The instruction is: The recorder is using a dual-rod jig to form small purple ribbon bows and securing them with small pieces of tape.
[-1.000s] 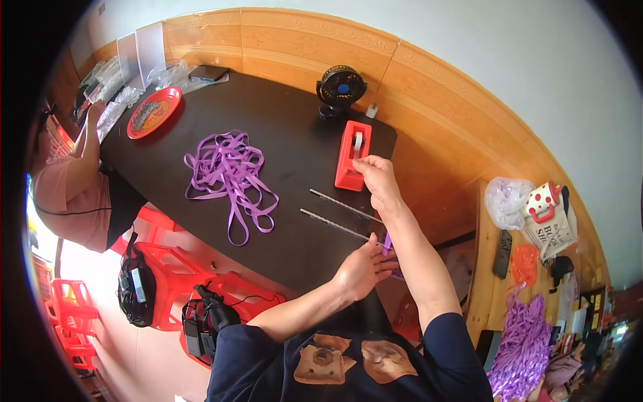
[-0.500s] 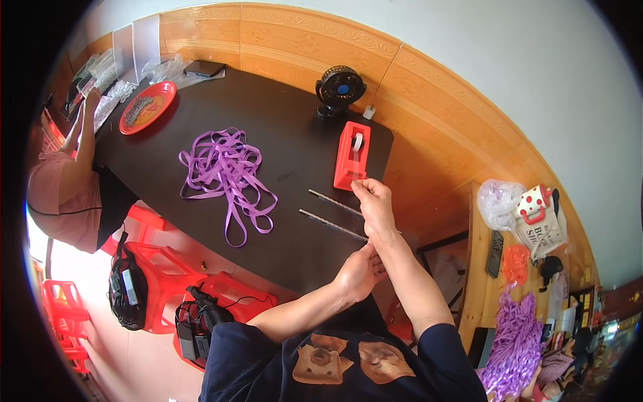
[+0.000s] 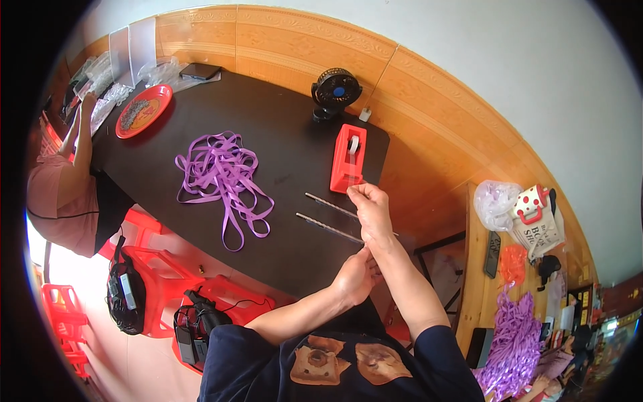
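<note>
Right hand (image 3: 367, 204) nearer upright dispenser (image 3: 348, 159)

White printed bag (image 3: 539, 231), right shelf

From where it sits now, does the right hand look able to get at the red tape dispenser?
Probably yes: the right hand hovers just beside the red tape dispenser, with nothing visible between them.

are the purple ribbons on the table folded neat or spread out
Spread out: the purple ribbons lie in a loose tangled heap on the black table, loops trailing toward its edge.
</note>
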